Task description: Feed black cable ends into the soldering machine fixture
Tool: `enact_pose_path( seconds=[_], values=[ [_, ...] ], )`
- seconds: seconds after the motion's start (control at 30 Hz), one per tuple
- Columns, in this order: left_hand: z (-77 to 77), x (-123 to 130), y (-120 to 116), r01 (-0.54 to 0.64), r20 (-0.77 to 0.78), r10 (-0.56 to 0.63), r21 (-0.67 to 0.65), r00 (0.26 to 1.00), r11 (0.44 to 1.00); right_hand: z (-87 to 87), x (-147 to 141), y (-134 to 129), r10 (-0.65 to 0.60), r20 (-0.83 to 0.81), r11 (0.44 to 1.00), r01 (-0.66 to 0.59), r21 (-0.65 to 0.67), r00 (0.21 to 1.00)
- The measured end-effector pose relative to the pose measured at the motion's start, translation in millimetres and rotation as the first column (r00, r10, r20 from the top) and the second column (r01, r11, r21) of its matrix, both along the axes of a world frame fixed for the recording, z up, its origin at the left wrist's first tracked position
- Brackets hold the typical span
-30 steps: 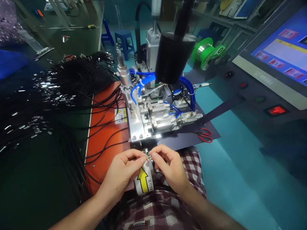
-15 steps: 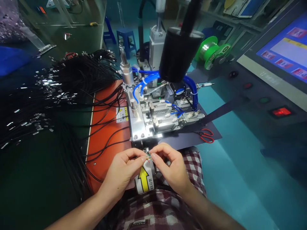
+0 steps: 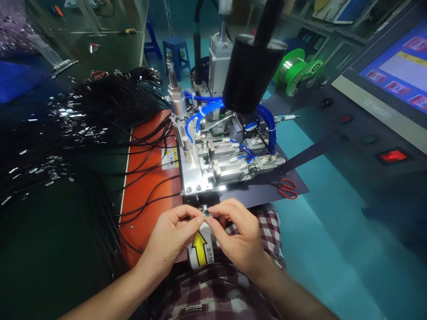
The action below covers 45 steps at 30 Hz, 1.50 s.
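Note:
Between my fingertips are the thin coloured wires of a cable end, small and partly covered by the fingers. My left hand pinches them from the left with thumb and forefinger. From the right, my right hand closes thumb and forefinger on the same wires, its fingertips almost meeting the left ones. Both hands are just in front of the metal machine, above a white label with a yellow arrow.
Black cables with shiny ends are heaped on the left, several running across the orange base. Red-handled scissors lie to the right. A green wire spool and a control panel stand beyond. A black nozzle hangs above the machine.
My right hand's fingertips have shifted slightly left, closer to the left ones, and less of the coloured wires shows. The left hand has hardly moved.

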<state>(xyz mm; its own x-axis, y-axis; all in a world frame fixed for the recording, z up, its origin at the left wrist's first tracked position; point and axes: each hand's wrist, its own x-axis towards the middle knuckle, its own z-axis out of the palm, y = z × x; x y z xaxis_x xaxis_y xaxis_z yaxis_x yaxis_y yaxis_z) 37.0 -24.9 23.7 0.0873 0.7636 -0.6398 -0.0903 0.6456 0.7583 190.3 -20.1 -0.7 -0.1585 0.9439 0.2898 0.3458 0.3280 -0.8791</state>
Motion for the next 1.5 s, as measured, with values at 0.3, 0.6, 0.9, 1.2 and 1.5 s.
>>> enact_pose_path(
  seconds=[0.3, 0.6, 0.9, 1.2, 1.5],
  values=[
    [-0.1, 0, 0, 0.0, 0.018, 0.0, 0.005, 1.0, 1.0, -7.0, 4, -3, 0.01, 0.167, 0.985, -0.039, 0.167, 0.986],
    [3.6, 2, 1, 0.001, -0.009, -0.001, 0.018, 1.0, 1.0, -1.1, -4, 2, 0.016, -0.157, 0.947, -0.065, -0.313, 0.987],
    [1.5, 2, -1, 0.022, -0.052, -0.021, 0.027, 0.998, 0.999, 3.9, 2, 0, 0.112, -0.119, 0.932, -0.146, -0.333, 0.987],
    [5.7, 0, 2, 0.102, -0.096, -0.093, 0.085, 0.991, 0.991, 12.5, 11, 3, 0.178, 0.016, 0.95, -0.168, -0.263, 0.984],
    [7.0, -5, 1, 0.436, -0.415, -0.274, 0.369, 0.868, 0.821, 39.2, 28, 16, 0.351, 0.28, 0.924, -0.282, -0.257, 0.894]
  ],
)
